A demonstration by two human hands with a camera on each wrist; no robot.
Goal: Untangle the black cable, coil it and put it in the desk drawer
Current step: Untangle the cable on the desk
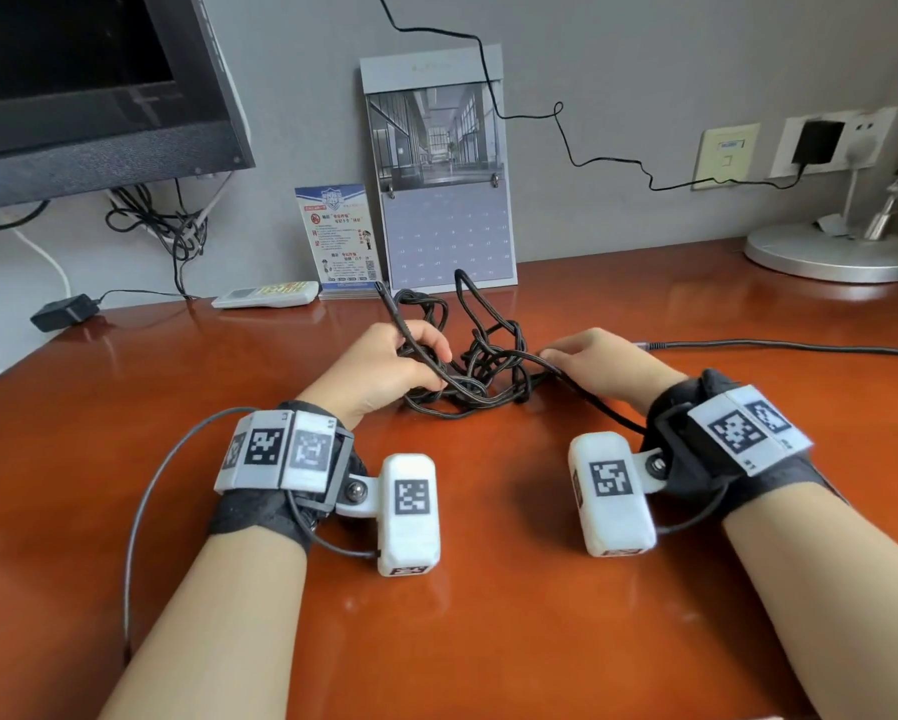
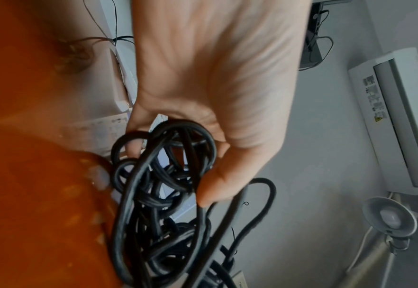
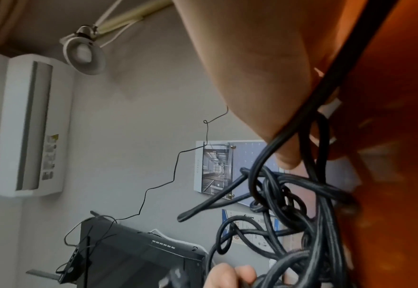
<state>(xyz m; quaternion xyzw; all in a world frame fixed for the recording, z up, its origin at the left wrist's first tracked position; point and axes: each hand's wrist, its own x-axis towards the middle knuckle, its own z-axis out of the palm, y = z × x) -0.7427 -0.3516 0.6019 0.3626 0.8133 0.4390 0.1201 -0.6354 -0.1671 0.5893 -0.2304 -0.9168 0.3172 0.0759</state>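
Left hand (image 2: 212, 81) fingers (image 2: 215, 185) curled round tangled black cable (image 2: 154, 204)

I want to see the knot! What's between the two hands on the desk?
The tangled black cable lies between the left hand and right hand, shown in the head view.

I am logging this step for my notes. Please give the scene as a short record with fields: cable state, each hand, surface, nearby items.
cable state: black cable still knotted, not coiled
left hand: left hand grips strands
right hand: right hand pinches a strand
surface: wooden desk
nearby items: calendar, remote, lamp base
drawer: not visible
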